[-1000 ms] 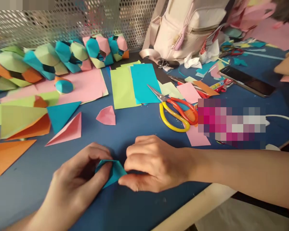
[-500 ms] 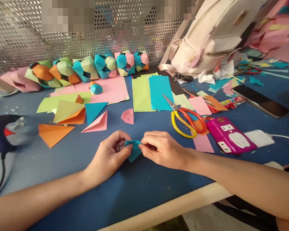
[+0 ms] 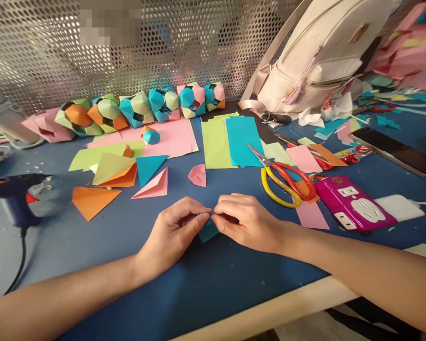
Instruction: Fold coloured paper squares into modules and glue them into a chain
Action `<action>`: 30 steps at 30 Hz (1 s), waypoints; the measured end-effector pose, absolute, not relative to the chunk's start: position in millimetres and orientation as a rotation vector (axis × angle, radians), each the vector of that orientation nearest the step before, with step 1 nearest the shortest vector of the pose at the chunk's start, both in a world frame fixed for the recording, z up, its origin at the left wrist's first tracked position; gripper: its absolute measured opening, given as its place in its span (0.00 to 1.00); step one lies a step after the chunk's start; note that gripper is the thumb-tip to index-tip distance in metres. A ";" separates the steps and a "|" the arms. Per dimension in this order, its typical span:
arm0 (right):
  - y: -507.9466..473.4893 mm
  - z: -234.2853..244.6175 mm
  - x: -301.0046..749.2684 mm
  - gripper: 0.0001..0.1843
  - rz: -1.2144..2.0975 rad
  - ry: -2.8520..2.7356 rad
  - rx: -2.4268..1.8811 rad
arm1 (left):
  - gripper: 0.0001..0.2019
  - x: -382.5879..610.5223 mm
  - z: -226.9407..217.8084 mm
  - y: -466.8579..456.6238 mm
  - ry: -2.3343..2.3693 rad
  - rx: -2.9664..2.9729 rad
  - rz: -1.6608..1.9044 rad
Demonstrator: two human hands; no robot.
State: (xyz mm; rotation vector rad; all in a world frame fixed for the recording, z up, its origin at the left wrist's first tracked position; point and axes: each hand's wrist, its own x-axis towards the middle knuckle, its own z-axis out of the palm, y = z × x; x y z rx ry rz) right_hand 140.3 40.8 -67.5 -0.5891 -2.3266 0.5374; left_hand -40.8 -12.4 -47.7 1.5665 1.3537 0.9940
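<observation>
The left hand (image 3: pixel 172 226) and right hand (image 3: pixel 250 221) have closed in on each other near the centre of the frame, thumb-and-finger pinches narrow and the fingertips all but meeting on the upper edge of a teal folded paper (image 3: pixel 208 232). Half a second ago a stretch of paper showed between them; now only its lower part pokes out, so the work seems to be concentrated at that edge (the exact fold is hidden).

The blue bench (image 3: pixel 128 308) fills most of the lower frame. The backpack (image 3: pixel 315 61) leans at upper right, while the row of paper balls (image 3: pixel 137 110) runs across the upper left. At the left edge, the glue gun (image 3: pixel 16 196) shows more fully as the view has swung. The magenta power socket (image 3: pixel 355 203) and the scissors (image 3: pixel 267 162) lie right of centre, and the little pink folded piece (image 3: pixel 198 175) rests just above the hands.
</observation>
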 end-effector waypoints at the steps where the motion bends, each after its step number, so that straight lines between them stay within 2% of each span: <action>1: 40.7 -67.4 140.1 0.14 0.525 -2.320 -0.579 | 0.07 -40.4 -47.4 -12.5 1.347 1.578 0.989; 4: 41.4 -67.7 140.5 0.16 0.484 -2.310 -0.558 | 0.08 -39.5 -45.3 -13.0 1.360 1.597 0.979; 12: 43.3 -67.6 142.3 0.13 0.469 -2.302 -0.592 | 0.10 -37.7 -43.6 -15.5 1.365 1.557 0.975; 17: 44.4 -66.0 143.6 0.14 0.630 -2.265 -0.684 | 0.18 -38.7 -48.0 -17.2 1.276 1.277 0.989; 23: 44.1 -70.0 143.5 0.14 0.562 -2.299 -0.655 | 0.12 -36.3 -45.6 -14.7 1.398 1.397 0.943; 30: 43.0 -68.2 142.7 0.13 0.509 -2.318 -0.586 | 0.12 -38.5 -42.5 -15.5 1.455 1.529 0.981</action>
